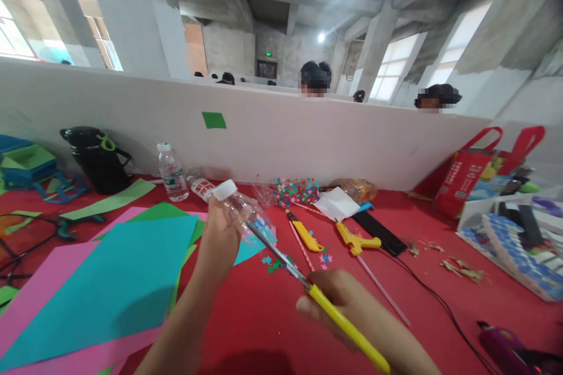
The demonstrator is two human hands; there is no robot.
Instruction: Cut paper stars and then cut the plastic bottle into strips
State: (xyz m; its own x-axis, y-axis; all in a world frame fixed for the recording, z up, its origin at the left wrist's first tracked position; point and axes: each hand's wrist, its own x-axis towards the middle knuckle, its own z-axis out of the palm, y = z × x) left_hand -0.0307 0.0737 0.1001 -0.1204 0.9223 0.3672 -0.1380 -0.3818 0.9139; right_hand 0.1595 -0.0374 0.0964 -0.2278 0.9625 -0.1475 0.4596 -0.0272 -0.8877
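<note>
My left hand (pixel 220 233) is closed around a clear plastic bottle (pixel 253 217) with a white cap, held tilted above the table. In my right hand (pixel 341 302) is a pair of scissors (pixel 341 322) with yellow handles, seen nearly edge-on. Their metal blades reach up and left to the bottle's side; whether the tips are inside the plastic I cannot tell. Below the blades lie loose star sequins (pixel 275 263). Just beyond my right hand are a yellow utility knife (pixel 307 237) and a yellow glue gun (pixel 355 240) with a clear glue stick.
Coloured paper sheets (pixel 109 281) cover the left of the red table (pixel 259 334). Along the white partition (pixel 264 135) stand a black jug (pixel 99 158), a water bottle (pixel 172 173) and a red bag (pixel 466 181). A black cable (pixel 433 290) runs at right. People sit beyond the partition.
</note>
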